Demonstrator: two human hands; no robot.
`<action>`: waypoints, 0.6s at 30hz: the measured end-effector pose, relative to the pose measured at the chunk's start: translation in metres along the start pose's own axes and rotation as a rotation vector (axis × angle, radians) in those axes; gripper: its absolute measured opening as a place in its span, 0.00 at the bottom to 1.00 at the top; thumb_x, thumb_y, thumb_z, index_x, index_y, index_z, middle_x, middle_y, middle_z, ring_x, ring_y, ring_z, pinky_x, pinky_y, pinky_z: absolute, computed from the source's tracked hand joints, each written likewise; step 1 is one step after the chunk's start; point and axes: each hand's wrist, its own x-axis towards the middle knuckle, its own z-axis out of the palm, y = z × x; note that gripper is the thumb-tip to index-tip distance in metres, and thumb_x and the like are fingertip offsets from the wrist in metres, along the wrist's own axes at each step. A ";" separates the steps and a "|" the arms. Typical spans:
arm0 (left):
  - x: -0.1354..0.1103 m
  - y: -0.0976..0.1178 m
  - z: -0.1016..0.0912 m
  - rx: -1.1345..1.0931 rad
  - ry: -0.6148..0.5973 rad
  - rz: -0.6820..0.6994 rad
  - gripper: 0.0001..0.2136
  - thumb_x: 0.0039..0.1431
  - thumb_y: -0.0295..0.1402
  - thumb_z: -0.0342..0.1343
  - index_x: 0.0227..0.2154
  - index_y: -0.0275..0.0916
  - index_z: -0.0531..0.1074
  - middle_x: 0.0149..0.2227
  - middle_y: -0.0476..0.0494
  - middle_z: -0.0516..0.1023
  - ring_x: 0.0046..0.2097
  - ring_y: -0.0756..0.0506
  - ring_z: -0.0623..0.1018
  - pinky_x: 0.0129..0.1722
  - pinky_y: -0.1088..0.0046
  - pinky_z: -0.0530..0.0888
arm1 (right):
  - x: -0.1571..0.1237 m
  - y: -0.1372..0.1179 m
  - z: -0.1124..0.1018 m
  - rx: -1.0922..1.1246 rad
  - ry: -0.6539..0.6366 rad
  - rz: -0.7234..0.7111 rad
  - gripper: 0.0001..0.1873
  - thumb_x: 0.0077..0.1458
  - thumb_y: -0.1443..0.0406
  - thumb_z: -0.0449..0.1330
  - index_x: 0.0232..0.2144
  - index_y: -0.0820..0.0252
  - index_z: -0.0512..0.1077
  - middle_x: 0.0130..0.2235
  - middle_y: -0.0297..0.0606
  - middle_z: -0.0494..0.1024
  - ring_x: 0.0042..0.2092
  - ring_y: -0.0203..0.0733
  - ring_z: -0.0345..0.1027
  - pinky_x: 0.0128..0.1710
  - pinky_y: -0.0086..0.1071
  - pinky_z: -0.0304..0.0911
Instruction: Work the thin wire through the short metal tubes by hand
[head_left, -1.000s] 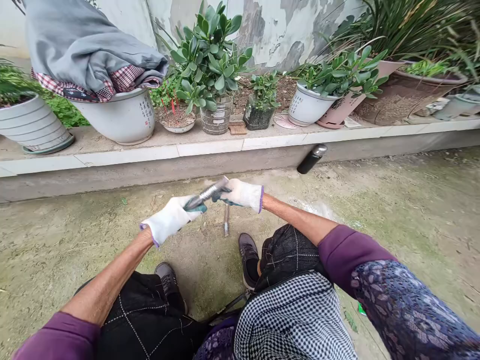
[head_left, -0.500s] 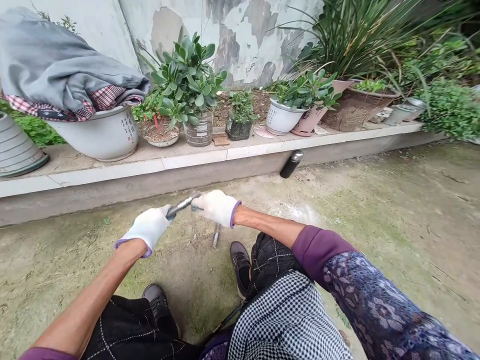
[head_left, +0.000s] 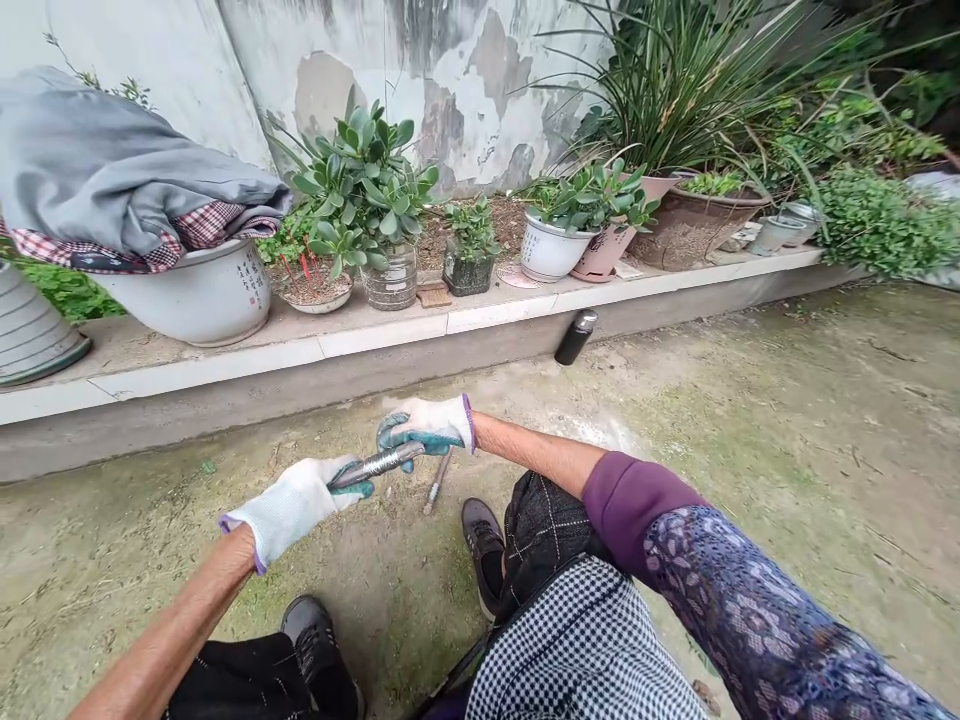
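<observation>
A grey metal rod with a shiny threaded stretch (head_left: 381,462) spans the gap between my two gloved hands, above the ground. My left hand (head_left: 307,500), in a white glove with teal fingers, is closed round the rod's near end. At the far end, the curled fingers of my right hand (head_left: 426,425) hold the rod, with the teal palm side partly showing. Beneath my right hand, a second similar rod (head_left: 436,487) lies on the ground, its upper end partly hidden by that hand.
A low tiled ledge (head_left: 386,338) runs across the front, bearing several potted plants. A white pot (head_left: 199,295) on it has grey cloth (head_left: 127,140) heaped over it. A black bottle (head_left: 574,340) leans against the ledge. My shoes (head_left: 484,545) stand on mossy ground.
My right hand has rolled over on the rod, so its teal palm side now shows. Both hands and the rod sit slightly lower in view, and the camera has tilted up a little.
</observation>
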 end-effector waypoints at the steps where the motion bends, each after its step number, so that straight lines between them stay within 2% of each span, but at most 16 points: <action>1: -0.003 0.002 0.001 -0.037 -0.003 0.016 0.17 0.47 0.46 0.57 0.34 0.39 0.77 0.25 0.49 0.73 0.28 0.47 0.70 0.26 0.76 0.66 | -0.002 -0.001 0.000 0.065 -0.031 0.008 0.12 0.54 0.57 0.59 0.32 0.61 0.73 0.21 0.30 0.73 0.16 0.29 0.56 0.13 0.22 0.49; 3: -0.008 0.007 0.002 -0.121 -0.010 0.028 0.18 0.51 0.46 0.55 0.35 0.38 0.77 0.22 0.50 0.69 0.25 0.49 0.66 0.23 0.77 0.63 | -0.005 -0.006 0.000 0.182 -0.085 0.032 0.13 0.54 0.56 0.59 0.33 0.61 0.72 0.20 0.29 0.72 0.14 0.28 0.52 0.10 0.22 0.46; 7: -0.012 0.013 0.005 -0.322 -0.066 -0.024 0.20 0.54 0.47 0.53 0.39 0.35 0.75 0.21 0.53 0.63 0.21 0.52 0.62 0.20 0.77 0.62 | -0.010 -0.020 0.001 0.296 -0.039 0.047 0.12 0.54 0.57 0.58 0.32 0.62 0.70 0.18 0.28 0.69 0.13 0.27 0.47 0.08 0.21 0.43; 9: -0.009 0.012 0.008 -0.478 -0.193 0.015 0.22 0.53 0.48 0.56 0.41 0.34 0.74 0.23 0.51 0.66 0.21 0.52 0.67 0.21 0.76 0.67 | -0.010 -0.025 0.003 0.289 -0.016 0.067 0.10 0.55 0.60 0.56 0.31 0.62 0.70 0.17 0.27 0.67 0.13 0.27 0.47 0.08 0.21 0.44; 11: -0.006 0.009 0.012 -0.654 -0.391 0.090 0.25 0.52 0.51 0.57 0.44 0.34 0.73 0.27 0.47 0.71 0.22 0.50 0.71 0.22 0.73 0.70 | -0.009 -0.027 0.007 0.256 -0.029 0.091 0.09 0.54 0.62 0.56 0.31 0.63 0.71 0.16 0.27 0.66 0.12 0.27 0.47 0.08 0.20 0.43; 13: -0.007 0.008 0.017 -0.771 -0.610 0.155 0.28 0.53 0.53 0.56 0.47 0.34 0.72 0.31 0.42 0.75 0.20 0.50 0.72 0.20 0.74 0.68 | -0.009 -0.028 0.012 0.234 -0.064 0.069 0.08 0.53 0.63 0.56 0.32 0.63 0.72 0.17 0.27 0.67 0.13 0.27 0.49 0.08 0.20 0.43; 15: -0.010 0.009 0.024 -0.822 -0.779 0.194 0.29 0.55 0.54 0.54 0.49 0.34 0.71 0.31 0.39 0.77 0.17 0.53 0.68 0.17 0.76 0.64 | -0.009 -0.027 0.018 0.233 -0.122 -0.003 0.09 0.51 0.63 0.59 0.33 0.64 0.72 0.19 0.29 0.70 0.14 0.27 0.52 0.09 0.21 0.45; 17: -0.016 0.012 0.028 -0.829 -0.826 0.189 0.29 0.56 0.55 0.53 0.49 0.33 0.70 0.28 0.40 0.77 0.14 0.56 0.62 0.14 0.78 0.59 | -0.009 -0.026 0.024 0.245 -0.178 -0.063 0.11 0.51 0.61 0.61 0.33 0.64 0.71 0.21 0.30 0.72 0.15 0.27 0.53 0.09 0.21 0.47; 18: -0.018 0.013 0.029 -0.829 -0.789 0.172 0.29 0.56 0.54 0.54 0.49 0.33 0.70 0.26 0.42 0.77 0.14 0.56 0.59 0.13 0.79 0.56 | -0.007 -0.025 0.027 0.252 -0.192 -0.077 0.12 0.51 0.59 0.61 0.32 0.64 0.71 0.20 0.29 0.71 0.14 0.27 0.52 0.09 0.21 0.47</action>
